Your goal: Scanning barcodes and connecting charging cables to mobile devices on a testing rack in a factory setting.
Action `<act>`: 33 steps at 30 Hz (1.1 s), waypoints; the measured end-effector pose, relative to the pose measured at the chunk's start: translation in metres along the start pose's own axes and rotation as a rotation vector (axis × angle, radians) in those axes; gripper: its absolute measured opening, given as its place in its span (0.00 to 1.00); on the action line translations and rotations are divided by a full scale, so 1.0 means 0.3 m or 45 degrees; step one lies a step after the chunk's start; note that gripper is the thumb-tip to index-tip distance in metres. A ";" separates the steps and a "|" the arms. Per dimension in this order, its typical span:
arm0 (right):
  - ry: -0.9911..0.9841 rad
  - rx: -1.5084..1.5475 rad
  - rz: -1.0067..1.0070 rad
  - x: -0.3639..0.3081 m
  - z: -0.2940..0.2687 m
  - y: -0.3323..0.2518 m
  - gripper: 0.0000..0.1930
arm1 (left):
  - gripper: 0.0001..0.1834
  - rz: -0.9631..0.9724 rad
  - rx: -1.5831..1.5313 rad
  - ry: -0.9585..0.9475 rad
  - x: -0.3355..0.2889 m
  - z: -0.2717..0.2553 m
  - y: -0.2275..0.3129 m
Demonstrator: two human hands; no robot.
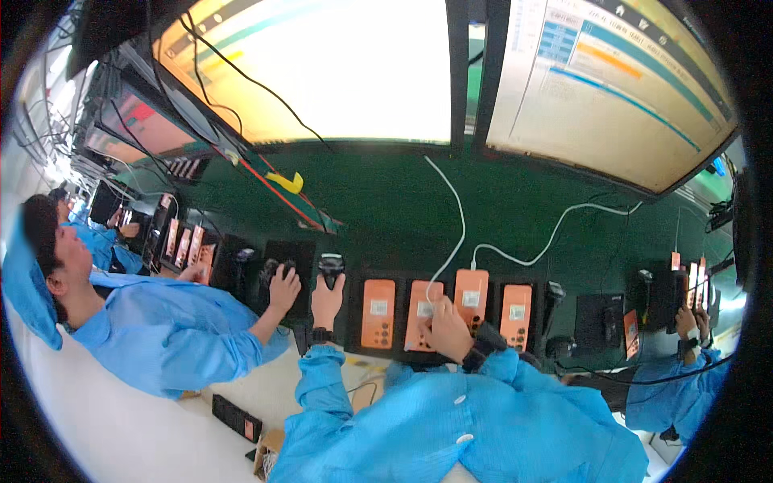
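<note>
My left hand (326,303) is wrapped round the grip of a black handheld barcode scanner (331,262), its head pointing away from me. Several orange phones lie in a row with their backs up, each bearing a white label. Over the second phone from the left (419,310), my right hand (448,332) has its fingers closed at the end of a white cable (462,211); the plug itself is hidden. Left of it lies another orange phone (378,302). A second white cable (541,259) runs to the top of the third phone (471,283). The rightmost phone (515,332) sits beside it.
Two lit monitors (322,72) (596,97) stand above the green bench mat (386,209). A black scanner (553,299) stands right of the phones. A co-worker (177,338) at my left has a hand on a dark mouse-like device; another co-worker's hands (688,322) handle phones at far right.
</note>
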State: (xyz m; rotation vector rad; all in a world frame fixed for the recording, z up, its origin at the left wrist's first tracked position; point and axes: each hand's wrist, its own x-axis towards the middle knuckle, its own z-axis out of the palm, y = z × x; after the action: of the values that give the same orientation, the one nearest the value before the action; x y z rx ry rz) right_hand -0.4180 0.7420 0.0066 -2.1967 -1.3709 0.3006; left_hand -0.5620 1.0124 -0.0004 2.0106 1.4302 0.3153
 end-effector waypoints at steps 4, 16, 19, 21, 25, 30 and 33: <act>-0.199 0.175 0.163 0.002 0.025 -0.004 0.30 | 0.34 0.043 -0.113 -0.383 0.143 0.158 -0.143; 0.182 0.728 0.359 0.078 0.241 0.024 0.14 | 0.07 0.867 -0.039 -0.175 -0.233 0.141 0.209; 0.083 0.873 0.526 0.070 0.105 0.003 0.16 | 0.15 1.175 0.173 -0.336 -0.282 0.291 0.230; 0.097 1.054 0.712 0.051 0.008 -0.036 0.15 | 0.18 1.251 0.314 -0.269 -0.290 0.314 0.250; 0.047 1.003 0.641 0.033 -0.023 0.002 0.16 | 0.21 1.211 0.428 -0.187 -0.281 0.345 0.255; 0.236 0.290 0.077 -0.003 -0.007 0.094 0.13 | 0.18 1.115 0.446 -0.109 -0.310 0.359 0.302; 0.368 -0.030 -0.134 -0.007 0.061 0.153 0.12 | 0.17 1.080 0.456 -0.051 -0.320 0.384 0.309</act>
State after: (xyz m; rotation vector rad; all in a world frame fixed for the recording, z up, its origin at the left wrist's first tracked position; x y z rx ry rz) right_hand -0.3918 0.7301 -0.0338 -2.0805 -1.3258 -0.0698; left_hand -0.4667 0.8649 -0.0148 2.8284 0.5533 0.3810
